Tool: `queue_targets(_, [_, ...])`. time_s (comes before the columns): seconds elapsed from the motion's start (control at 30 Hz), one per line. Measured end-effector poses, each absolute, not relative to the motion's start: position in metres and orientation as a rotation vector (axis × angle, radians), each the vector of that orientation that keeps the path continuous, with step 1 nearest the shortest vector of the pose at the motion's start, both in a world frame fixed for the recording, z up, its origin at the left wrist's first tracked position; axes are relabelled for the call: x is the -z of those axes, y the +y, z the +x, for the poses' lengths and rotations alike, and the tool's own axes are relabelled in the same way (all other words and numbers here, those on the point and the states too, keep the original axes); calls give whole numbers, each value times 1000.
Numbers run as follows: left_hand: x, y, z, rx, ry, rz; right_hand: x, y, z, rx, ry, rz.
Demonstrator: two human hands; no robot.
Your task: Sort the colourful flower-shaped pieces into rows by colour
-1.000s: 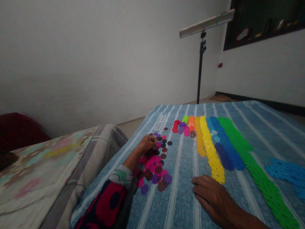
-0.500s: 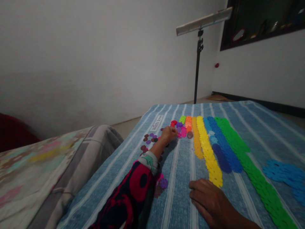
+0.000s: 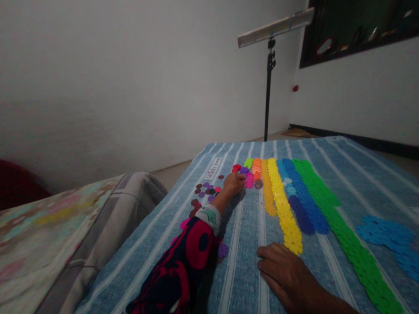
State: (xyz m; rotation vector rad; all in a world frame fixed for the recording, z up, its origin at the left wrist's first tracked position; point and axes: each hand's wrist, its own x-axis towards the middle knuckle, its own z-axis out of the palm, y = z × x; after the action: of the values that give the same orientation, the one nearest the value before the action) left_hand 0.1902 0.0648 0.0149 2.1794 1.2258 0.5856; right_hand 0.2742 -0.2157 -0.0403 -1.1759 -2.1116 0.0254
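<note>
**A:** Layout?

**B:** Striped blue cloth (image 3: 369,183) spread flat. Plastic flower discs lie on it in colour bands, green band (image 3: 337,231), yellow band (image 3: 283,209). Bands sit side by side, probably to keep colours from mixing.

**A:** Grip?

**B:** Right hand (image 3: 284,272) open, flat on the cloth just below the yellow band, likely bracing. Left hand (image 3: 234,184) curled at the small magenta cluster (image 3: 249,180); can't tell if it's pinching a disc.

**A:** Loose pieces?

**B:** Maroon and purple discs (image 3: 203,191), scattered just left of that hand, not in a band.
</note>
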Motion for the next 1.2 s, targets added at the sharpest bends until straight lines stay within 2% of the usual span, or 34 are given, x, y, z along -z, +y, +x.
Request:
queue_targets(0.57, [-39, 45, -8, -467, 1694, 2094, 41, -219, 277, 26, -2119, -1150])
queue_targets(0.9, [-33, 24, -32, -214, 1607, 2053, 41, -220, 278, 48, -2123, -1145])
queue_targets(1.2, [-30, 12, -43, -221, 1490, 1905, 39, -219, 278, 45, -2141, -1137])
